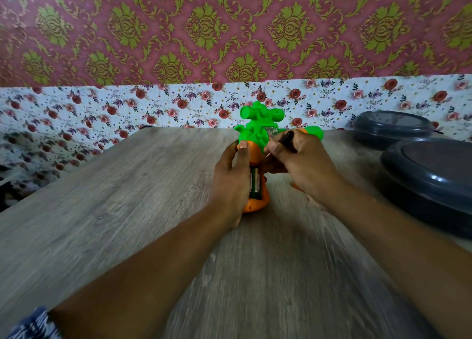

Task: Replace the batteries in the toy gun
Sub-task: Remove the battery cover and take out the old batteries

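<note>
A green and orange toy gun [258, 129] lies on the wooden table [127, 198], its orange handle pointing toward me. The handle's battery bay is uncovered and dark green batteries [255, 184] show inside it. My left hand [231, 183] grips the left side of the handle, thumb near the green body. My right hand [298, 165] holds a thin dark screwdriver [284, 142] between its fingers, its metal tip pointing down-left just above the handle's top. A small orange piece [296, 186] peeks out under my right hand.
Two dark grey round lidded containers stand at the right: one at the back [390, 129] and a larger one nearer [434, 183]. A flowered cloth [102, 114] runs along the table's far edge below patterned wallpaper. Bare wood lies left of the gun.
</note>
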The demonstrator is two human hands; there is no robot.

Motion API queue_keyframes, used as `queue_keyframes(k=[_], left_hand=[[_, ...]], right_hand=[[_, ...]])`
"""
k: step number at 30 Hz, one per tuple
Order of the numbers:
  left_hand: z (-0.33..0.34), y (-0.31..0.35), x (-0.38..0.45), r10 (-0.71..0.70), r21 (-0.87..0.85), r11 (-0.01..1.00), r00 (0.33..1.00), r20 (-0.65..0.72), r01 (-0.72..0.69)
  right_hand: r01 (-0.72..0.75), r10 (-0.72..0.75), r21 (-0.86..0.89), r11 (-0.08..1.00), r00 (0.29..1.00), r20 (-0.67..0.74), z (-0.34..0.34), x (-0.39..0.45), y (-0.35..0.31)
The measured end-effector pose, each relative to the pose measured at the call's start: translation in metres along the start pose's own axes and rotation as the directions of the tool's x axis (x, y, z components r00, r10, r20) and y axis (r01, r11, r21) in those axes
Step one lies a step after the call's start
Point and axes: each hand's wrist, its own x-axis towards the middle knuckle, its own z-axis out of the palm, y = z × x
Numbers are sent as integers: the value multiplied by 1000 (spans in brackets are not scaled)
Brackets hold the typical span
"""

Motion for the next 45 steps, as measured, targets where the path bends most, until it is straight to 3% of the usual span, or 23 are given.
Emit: queue_keyframes(k=[3,7,19,26,30,36,40,45], left_hand=[[0,0,0,-6,-20,1000,1000,-9,6],[1,1,0,-18,-31,999,1000,-18,17],[-1,0,3,-30,-23,999,1000,6,30],[-1,0,2,-18,3,1000,1000,9,18],[-2,-1,3,-8,23,1000,1000,13,8],[-1,-2,2,-21,-33,999,999,32,22],[0,-5,5,-13,-24,1000,1000,-8,12],[0,-5,3,21,4,1000,1000,-16,-21]], right_hand=[[-111,101,199,974,993,60,0,0,0],[-181,168,225,957,983,75,1,4,1],[-48,61,-177,983,996,67,7,25,-7],[-159,179,-119,980,967,179,5,30,-18],[-206,215,-70,976,961,172,5,29,-22],[43,-43,-88,995,999,3,-2,6,-12],[297,-281,-370,880,955,96,-6,-20,2],[338,-302,-484,807,941,152,-2,-17,12]])
